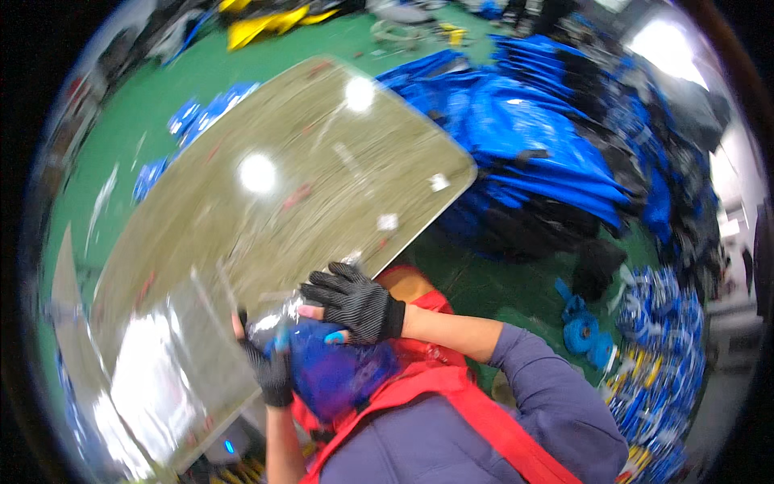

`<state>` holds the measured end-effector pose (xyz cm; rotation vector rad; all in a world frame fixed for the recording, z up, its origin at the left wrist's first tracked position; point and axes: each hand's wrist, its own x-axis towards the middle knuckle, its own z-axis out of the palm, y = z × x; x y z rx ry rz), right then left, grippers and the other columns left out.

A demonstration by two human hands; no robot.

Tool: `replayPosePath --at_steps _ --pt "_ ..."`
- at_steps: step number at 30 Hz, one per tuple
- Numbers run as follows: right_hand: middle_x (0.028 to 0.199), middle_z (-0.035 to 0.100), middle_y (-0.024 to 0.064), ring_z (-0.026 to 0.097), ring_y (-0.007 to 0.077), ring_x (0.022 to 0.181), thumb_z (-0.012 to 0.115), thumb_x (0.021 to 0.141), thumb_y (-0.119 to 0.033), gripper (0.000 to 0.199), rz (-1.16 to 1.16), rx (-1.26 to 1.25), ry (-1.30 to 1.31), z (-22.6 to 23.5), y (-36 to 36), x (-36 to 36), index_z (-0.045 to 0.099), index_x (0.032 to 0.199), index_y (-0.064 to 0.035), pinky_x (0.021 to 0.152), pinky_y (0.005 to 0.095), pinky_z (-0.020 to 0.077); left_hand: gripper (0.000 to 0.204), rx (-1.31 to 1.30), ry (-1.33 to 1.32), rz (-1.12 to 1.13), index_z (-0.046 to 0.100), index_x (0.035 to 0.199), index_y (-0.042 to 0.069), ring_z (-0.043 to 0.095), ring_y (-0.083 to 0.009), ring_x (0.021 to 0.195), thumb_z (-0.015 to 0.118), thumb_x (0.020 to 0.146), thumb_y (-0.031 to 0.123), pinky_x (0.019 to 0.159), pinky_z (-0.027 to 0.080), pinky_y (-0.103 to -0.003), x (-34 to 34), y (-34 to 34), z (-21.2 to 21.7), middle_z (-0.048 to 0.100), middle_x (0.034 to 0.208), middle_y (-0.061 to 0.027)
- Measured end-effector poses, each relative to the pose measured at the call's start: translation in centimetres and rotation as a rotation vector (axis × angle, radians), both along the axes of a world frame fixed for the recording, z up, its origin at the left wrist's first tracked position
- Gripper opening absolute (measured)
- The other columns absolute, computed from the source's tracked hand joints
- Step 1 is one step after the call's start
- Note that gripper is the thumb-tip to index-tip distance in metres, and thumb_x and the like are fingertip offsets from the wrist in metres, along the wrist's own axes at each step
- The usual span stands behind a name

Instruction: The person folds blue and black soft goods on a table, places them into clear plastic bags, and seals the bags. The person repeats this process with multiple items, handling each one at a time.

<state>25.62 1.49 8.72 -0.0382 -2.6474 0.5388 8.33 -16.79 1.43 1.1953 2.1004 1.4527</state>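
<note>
floor (pixel 121 137): green, strewn at far left with small blue packets (pixel 193 117) beside the table's edge.
table (pixel 322 161): a large sheet-topped surface with rounded corners, shiny, with two bright light spots and a few small scraps on it; blurred by motion.
left hand (pixel 270 363): in a dark knit glove, at the lower middle, closed on the left side of a blue item in clear wrap; the fingers grip its edge.
blue wrapped item (pixel 339 371): a blue bundle in glossy clear plastic, held between both hands just off the table's near edge, close to the person's chest.
right hand (pixel 355 302): dark glove with bare fingertips, laid over the top of the bundle, fingers spread and pressing down on it.
red strap (pixel 476 415): runs across the purple sleeve and chest.
blue pile (pixel 532 137): a heap of blue and black bags to the right of the table.
blue tape rolls (pixel 584 331): on the floor at right, near a spread of blue and yellow small parts (pixel 661 363).
</note>
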Motion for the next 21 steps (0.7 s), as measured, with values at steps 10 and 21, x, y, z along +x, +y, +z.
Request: replayPosePath --at_steps 10,21 --pt "0.092 0.069 0.0167 0.066 0.0351 0.085 0.057 0.086 -0.047 0.040 -1.450 0.093 -0.480 -0.8 29.3 26.3 0.072 0.099 -0.0133 0.076 0.0473 0.0507 0.053 0.156 -0.472 0.014 0.037 0.141 0.003 0.052 -0.0253 0.114 0.040 0.102 0.039 0.100 0.041 -0.036 -14.0 5.8 -0.5 0.049 0.134 -0.0118" --pt "0.125 0.057 0.0168 0.057 0.0321 0.104 0.053 0.094 -0.032 0.043 -0.031 -0.440 0.262 0.5 -5.8 8.3 0.055 0.130 -0.0098 0.092 0.0419 0.0442 0.076 0.138 -1.103 -0.595 0.024 0.150 0.018 0.047 -0.0295 0.125 0.053 0.091 0.054 0.103 0.040 -0.044 -7.3 16.5 4.2 0.041 0.144 -0.0121"
